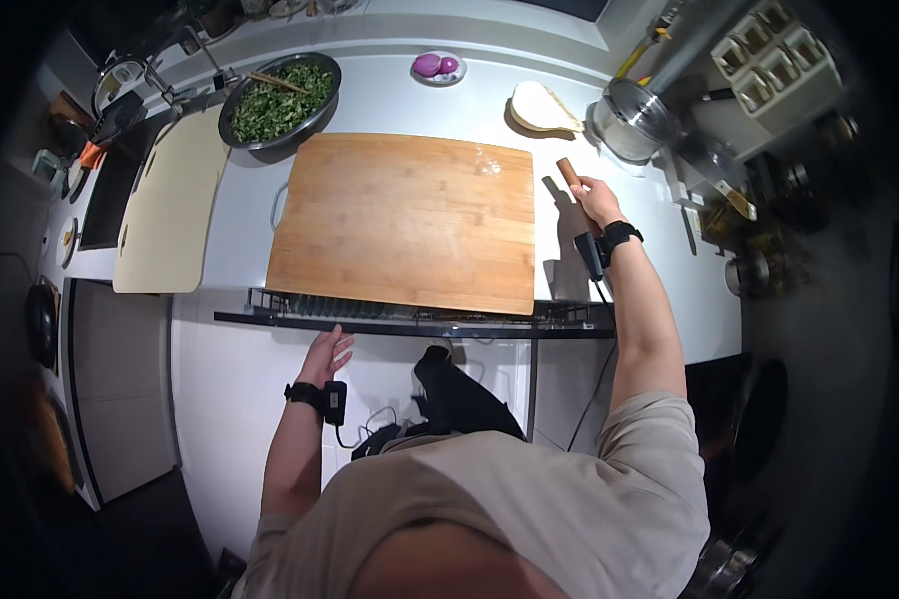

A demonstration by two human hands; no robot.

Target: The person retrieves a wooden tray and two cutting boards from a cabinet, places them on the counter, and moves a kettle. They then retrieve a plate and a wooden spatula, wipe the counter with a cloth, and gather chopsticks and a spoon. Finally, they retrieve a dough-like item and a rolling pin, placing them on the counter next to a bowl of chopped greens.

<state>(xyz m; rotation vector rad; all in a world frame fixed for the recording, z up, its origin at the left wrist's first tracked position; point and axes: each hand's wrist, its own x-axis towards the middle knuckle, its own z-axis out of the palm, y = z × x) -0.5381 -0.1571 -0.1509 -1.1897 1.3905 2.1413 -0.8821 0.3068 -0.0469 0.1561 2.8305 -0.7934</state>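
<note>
My right hand (pixel 598 201) grips a wooden rolling pin (pixel 568 172) above the white counter, just right of a large wooden board (pixel 412 217). Pale powder is smeared over the board, with a whiter patch near its far right corner. Below the board's front edge, a dark-framed drawer (pixel 449 329) with a wire rack and dishes is pulled partly out. My left hand (pixel 327 358) is at the drawer's front edge, holding nothing, its fingers apart; whether a fingertip touches the edge I cannot tell. Both wrists wear black straps with cabled devices.
Chopped greens and chopsticks fill a metal bowl (pixel 243 138) at the back left, beside a cream cutting board (pixel 172 210) partly over the sink. Purple onions (pixel 435 65) sit on a small dish. A white pear-shaped object (pixel 541 107) and lidded pot (pixel 633 123) stand back right.
</note>
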